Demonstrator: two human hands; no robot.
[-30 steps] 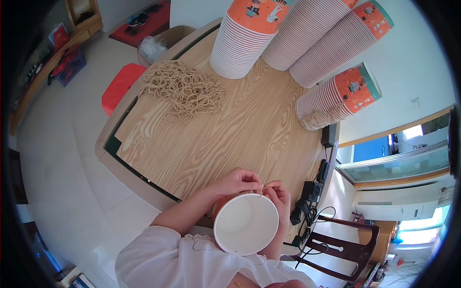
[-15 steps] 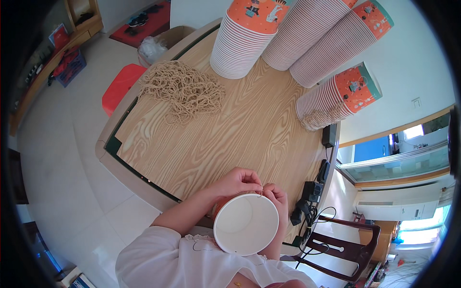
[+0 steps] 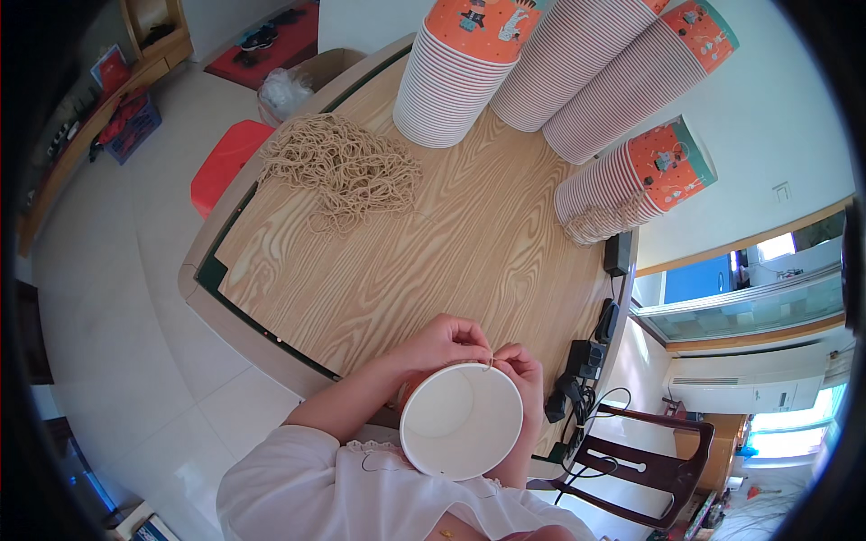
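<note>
A white-lined paper bucket (image 3: 462, 420) with an orange outer wall leans against my body, its open mouth facing up. Above its far rim, my left hand (image 3: 444, 345) pinches a short piece of thin tan cord (image 3: 491, 362). The fingertips of my right hand (image 3: 525, 371) are closed on the same cord, just to the right. My two hands nearly meet at the rim; whether the cord is knotted there is too small to tell. Farther off on the table lies a loose tangled heap of tan cord (image 3: 347, 171).
Tall nested stacks of paper buckets (image 3: 451, 90) stand along the table's far side. A shorter stack (image 3: 667, 171) at the right has cord strands by its lower end. Black adapters and cables (image 3: 585, 361) line the right edge, beside a dark wooden chair (image 3: 649, 460). A red stool (image 3: 225, 162) stands left.
My right hand has shifted very slightly to the right at the rim. The left hand and the bucket look almost unmoved.
</note>
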